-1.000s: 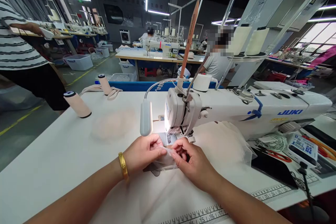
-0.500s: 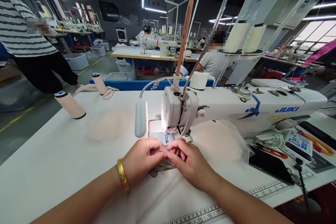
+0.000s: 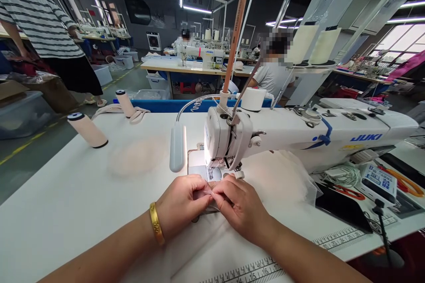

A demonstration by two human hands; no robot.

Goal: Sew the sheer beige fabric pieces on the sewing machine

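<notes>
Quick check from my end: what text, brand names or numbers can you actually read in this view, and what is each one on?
"JUKI": blue letters on the near sewing machine.
"JUKI": small, on the far sewing machine.
Numbers along the ruler strip at the table edge: too small to read surely.
Label on the blue-and-white box: blurred, unreadable.
Wall signs behind: unreadable.

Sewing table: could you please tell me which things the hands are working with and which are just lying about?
In use: left hand, right hand, sheer fabric piece, sewing machine.
Lying about: thread cones, phone, scissors, cable coil.
</notes>
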